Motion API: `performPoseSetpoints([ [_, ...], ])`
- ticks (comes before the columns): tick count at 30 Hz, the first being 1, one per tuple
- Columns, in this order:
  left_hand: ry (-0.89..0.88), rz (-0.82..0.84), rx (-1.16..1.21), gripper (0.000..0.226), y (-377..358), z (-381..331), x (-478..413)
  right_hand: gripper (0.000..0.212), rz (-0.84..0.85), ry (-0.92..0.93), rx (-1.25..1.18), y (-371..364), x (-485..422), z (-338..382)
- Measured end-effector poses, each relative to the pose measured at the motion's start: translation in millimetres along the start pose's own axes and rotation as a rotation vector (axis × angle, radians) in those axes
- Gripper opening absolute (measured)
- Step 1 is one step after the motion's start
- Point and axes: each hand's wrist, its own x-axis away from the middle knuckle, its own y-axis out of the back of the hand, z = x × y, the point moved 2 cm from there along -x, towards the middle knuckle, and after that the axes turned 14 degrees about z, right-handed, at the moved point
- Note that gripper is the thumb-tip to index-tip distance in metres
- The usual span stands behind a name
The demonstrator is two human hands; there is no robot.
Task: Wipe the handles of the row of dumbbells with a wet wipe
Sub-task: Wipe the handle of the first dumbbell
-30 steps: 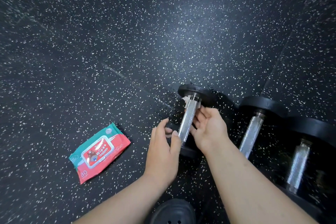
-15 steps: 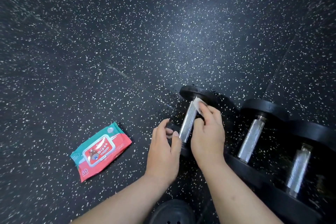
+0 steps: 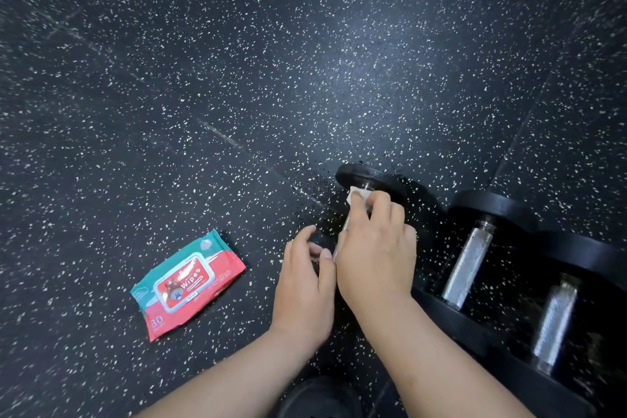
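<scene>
We see the right hand (image 3: pixel 376 248) lying over the leftmost dumbbell (image 3: pixel 368 176), its fingers curled down onto the handle (image 3: pixel 345 223) and clamping the white wet wipe (image 3: pixel 359 195) against its far end, just under the far plate. The left hand (image 3: pixel 305 278) sits just left of it by the near end, fingers loosely bent and a little apart; we cannot tell whether they touch. To the right stand the middle dumbbell (image 3: pixel 468 268) and the rightmost dumbbell (image 3: pixel 554 322). A pack of wipes (image 3: pixel 188 283) lies to the left on the speckled floor (image 3: pixel 237 78).
</scene>
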Motion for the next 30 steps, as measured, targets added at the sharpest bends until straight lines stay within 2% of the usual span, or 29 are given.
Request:
performPoseSetpoints([
  [5,0.010,0.007,-0.012,0.046,1.3,0.7,0.1,0.051,0.009,-0.027,0.044,1.5,-5.3,5.6],
  [8,0.007,0.009,-0.008,0.046,2.7,-0.7,1.3,0.040,0.002,0.014,0.050,1.7,2.7,4.7],
  [14,0.009,0.006,-0.012,0.045,1.8,-0.6,0.8,0.065,0.009,-0.020,0.001,1.0,0.6,0.8],
  [21,-0.003,0.003,0.011,0.050,0.5,-1.5,0.8,0.044,-0.072,-0.052,-0.127,0.2,4.8,-1.3],
  [23,-0.005,0.000,0.005,0.053,0.6,-1.5,1.1,0.047,-0.085,-0.052,-0.129,-1.4,3.6,-1.0],
  [26,-0.001,-0.004,-0.007,0.044,2.4,0.5,0.8,0.057,-0.072,-0.032,-0.121,-6.3,2.1,1.6],
  [30,0.004,0.003,-0.014,0.045,3.7,0.9,-0.7,0.055,-0.041,-0.055,-0.131,-8.9,0.2,3.5],
])
